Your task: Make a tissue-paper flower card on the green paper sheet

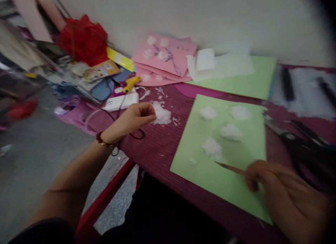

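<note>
My left hand (140, 114), wearing a beaded bracelet, reaches to a pile of white fluffy bits (162, 114) on the table. Its thumb and fingertips are pinched together at the pile's edge; whatever lies between them is too small to tell. In my right hand (278, 188) is a thin, pointed brown stick (232, 168), its dark tip low over the green sheet (189, 149). Several white fluffy tufts, among them one tuft (212, 148) close to that tip, sit on the sheet. A tiny white piece (193, 161) lies near the sheet's left edge.
Pink cards (178, 58) with white puffs and drawn stems lie against the wall, near white tissue (206, 59). Beyond my left hand are a yellow glue gun (132, 84), a white power bank (122, 101) and a dark cable. Black scissors (296, 146) rest at right.
</note>
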The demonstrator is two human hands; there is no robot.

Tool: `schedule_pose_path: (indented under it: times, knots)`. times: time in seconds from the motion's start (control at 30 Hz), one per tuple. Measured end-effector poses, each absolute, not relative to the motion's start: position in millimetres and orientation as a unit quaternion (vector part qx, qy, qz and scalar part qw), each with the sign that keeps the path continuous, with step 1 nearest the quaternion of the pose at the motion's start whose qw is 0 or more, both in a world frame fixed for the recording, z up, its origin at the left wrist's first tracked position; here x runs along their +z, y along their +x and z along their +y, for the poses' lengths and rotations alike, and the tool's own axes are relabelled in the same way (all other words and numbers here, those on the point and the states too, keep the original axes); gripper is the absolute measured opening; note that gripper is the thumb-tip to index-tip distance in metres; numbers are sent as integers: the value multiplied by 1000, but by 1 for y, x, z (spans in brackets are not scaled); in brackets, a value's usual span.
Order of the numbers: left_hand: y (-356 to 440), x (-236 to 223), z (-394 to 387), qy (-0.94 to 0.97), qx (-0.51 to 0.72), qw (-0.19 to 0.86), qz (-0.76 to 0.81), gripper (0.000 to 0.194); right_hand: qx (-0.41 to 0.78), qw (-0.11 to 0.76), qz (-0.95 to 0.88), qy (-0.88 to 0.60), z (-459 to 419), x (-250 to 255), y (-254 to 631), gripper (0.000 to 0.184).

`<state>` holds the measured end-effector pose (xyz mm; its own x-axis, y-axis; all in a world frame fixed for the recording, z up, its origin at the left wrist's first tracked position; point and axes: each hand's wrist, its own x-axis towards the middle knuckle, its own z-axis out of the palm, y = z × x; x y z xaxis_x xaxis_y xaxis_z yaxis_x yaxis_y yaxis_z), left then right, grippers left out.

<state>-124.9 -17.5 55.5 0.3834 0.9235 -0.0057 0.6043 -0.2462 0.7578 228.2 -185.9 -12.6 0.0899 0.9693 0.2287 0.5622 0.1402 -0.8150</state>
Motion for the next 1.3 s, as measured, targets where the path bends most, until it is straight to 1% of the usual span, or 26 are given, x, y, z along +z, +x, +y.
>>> schedule_pose_path:
  times: [0.03, 0.1, 0.2, 0.4, 0.57, 0.67, 0.8, 0.87, 0.93, 1.0, 1.1, 1.2, 1.3]
  knots:
    - [-115, 51, -25, 749, 229, 380, 493, 11, 257, 424, -633, -594, -179, -1, 223, 29]
    - [-96, 39, -39, 748, 221, 419, 464, 9, 255, 469, -633, -562, -167, 13, 214, 29]
    - [-74, 22, -59, 768, 202, 427, 432, 8, 270, 489, -626, -544, -160, 16, 210, 28]
    - [-58, 18, -73, 812, 194, 333, 438, 6, 296, 466, -645, -529, -162, 3, 210, 27]
    - [-49, 23, -65, 840, 230, 265, 414, 6, 273, 428, -676, -534, -159, 2, 204, 26]
    - [-40, 25, -63, 863, 278, 178, 383, 10, 250, 412, -697, -531, -158, 4, 203, 24]
    - [-26, 25, -70, 863, 322, -43, 386, 10, 223, 410, -704, -536, -159, 6, 206, 22]
    - [-18, 20, -77, 868, 337, -106, 349, 6, 220, 413, -704, -534, -159, 6, 207, 21]
    - [-9, 14, -84, 898, 317, -118, 283, 9, 221, 417, -703, -532, -159, 5, 207, 21]
    - [-4, 7, -89, 935, 255, -108, 221, 11, 221, 418, -701, -534, -158, 5, 207, 21]
    - [-2, 0, -90, 964, 172, -91, 181, 12, 221, 415, -703, -534, -157, 4, 207, 21]
    - [-5, -2, -89, 971, 146, -80, 172, 14, 224, 419, -702, -530, -157, 4, 208, 21]
    - [-8, -3, -87, 973, 153, -67, 159, 14, 228, 424, -698, -530, -158, 4, 208, 22]
